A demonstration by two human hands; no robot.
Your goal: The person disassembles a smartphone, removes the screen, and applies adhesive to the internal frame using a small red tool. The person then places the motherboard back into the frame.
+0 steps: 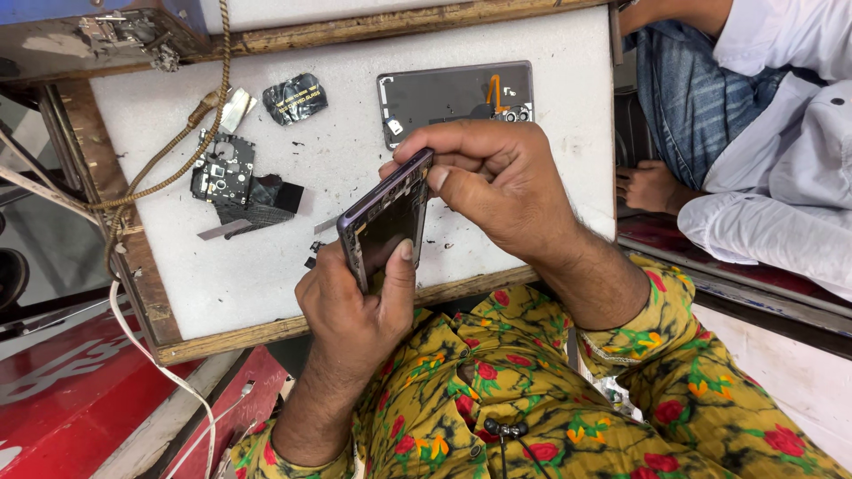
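A white work board (266, 266) with a wooden frame (293, 328) fills the upper middle. Red surface (53, 390) lies lower left, a pale ledge (781, 372) lower right. Even, bright light.

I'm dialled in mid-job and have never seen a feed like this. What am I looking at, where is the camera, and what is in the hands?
There is no machine here: the one picture comes from a camera on a person's head, looking down at their own bare hands. The left hand grips an opened phone frame from below, thumb on its inner face. The right hand pinches the frame's top edge. Beneath lies a white work board with a wooden rim. On it rest a dark phone back panel, a black circuit part, a crumpled black wrapper and small loose bits. Another person in white sits at the right.
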